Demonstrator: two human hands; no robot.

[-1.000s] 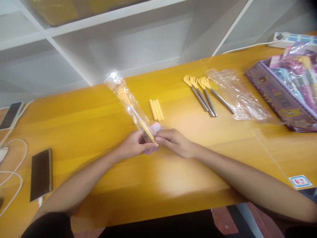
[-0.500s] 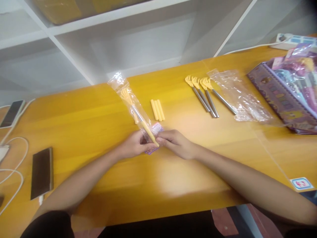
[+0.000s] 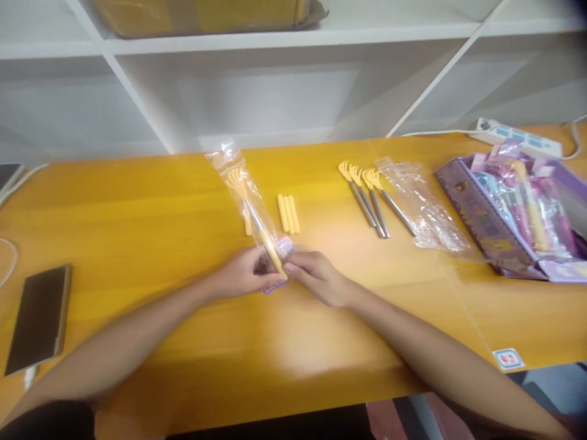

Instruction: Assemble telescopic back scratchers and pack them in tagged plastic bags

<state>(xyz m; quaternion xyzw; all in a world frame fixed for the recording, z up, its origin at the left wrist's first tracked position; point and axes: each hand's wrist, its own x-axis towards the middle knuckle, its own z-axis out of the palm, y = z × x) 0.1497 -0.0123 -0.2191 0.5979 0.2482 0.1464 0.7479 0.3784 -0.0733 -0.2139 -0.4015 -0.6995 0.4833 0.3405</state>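
My left hand (image 3: 247, 273) is closed round the lower part of a clear plastic bag (image 3: 228, 160). Inside the bag lies a back scratcher (image 3: 253, 214) with a yellow claw head, metal rod and yellow handle. A purple-edged card (image 3: 284, 246) shows behind the handle. My right hand (image 3: 316, 278) pinches the bag's lower end near the handle tip; its fingertips are partly hidden. Just beyond my hands lie several yellow tubes (image 3: 288, 214), one partly behind the bag. Several yellow claw heads on metal rods (image 3: 373, 205) rest to the right, beside flat clear bags (image 3: 426, 208).
A purple box (image 3: 488, 214) of packaged items stands at the right, with a power strip (image 3: 518, 137) behind it. A phone (image 3: 39, 318) with a cable lies at the left. White shelving (image 3: 275, 40) backs the table (image 3: 183, 379).
The camera view has shifted and levelled, bringing more of the purple box into sight. Both hands keep their hold on the bag, with little movement between them.
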